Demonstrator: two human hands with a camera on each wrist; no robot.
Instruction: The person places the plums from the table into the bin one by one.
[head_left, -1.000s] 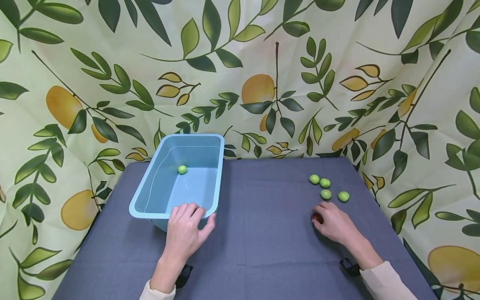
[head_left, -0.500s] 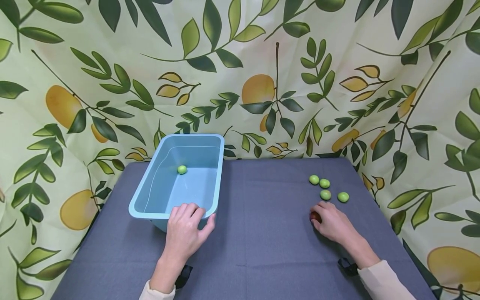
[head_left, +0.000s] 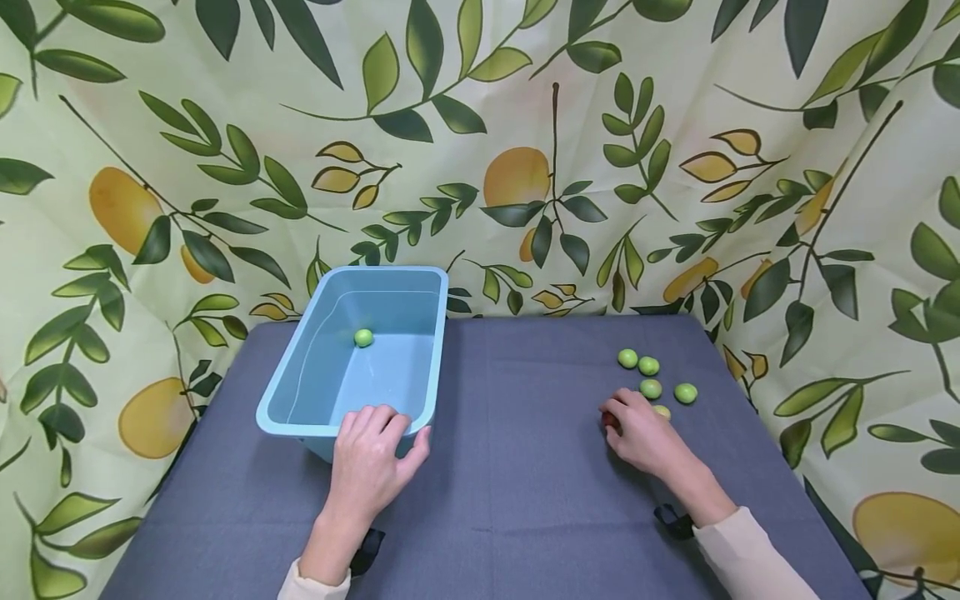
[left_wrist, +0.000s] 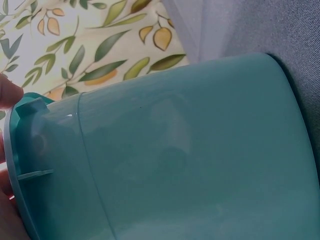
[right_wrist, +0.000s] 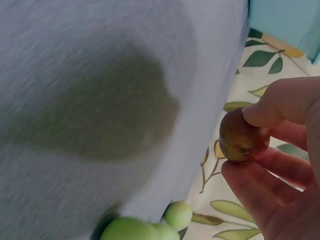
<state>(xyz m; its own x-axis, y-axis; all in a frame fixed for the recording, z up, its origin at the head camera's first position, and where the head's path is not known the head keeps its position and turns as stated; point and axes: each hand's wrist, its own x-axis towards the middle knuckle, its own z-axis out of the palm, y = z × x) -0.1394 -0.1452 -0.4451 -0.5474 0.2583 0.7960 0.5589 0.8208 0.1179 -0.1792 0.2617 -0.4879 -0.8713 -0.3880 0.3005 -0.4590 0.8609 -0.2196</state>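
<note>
My right hand [head_left: 641,433] pinches a small round reddish-brown fruit [right_wrist: 243,136] with a greenish patch, between thumb and fingertips. In the right wrist view the fruit stands out above the grey cloth, over a broad shadow. Just behind that hand lie several small green fruits [head_left: 651,389], one of them paler and partly covered by the hand. My left hand [head_left: 367,458] grips the near rim of a light blue plastic tub [head_left: 279,379], fingers over the edge. One more green fruit [head_left: 363,337] lies inside on the tub's floor. The left wrist view is mostly filled by the tub's outer wall [left_wrist: 175,140].
A dark grey cloth [head_left: 517,492] covers the table, with the tub at the left and the loose green fruits at the far right. A leaf-and-fruit patterned curtain [head_left: 450,192] hangs behind the table and along its sides.
My right hand has moved slightly left with the reddish-brown fruit, uncovering a paler green fruit behind it. The left hand and the tub stay in place.
</note>
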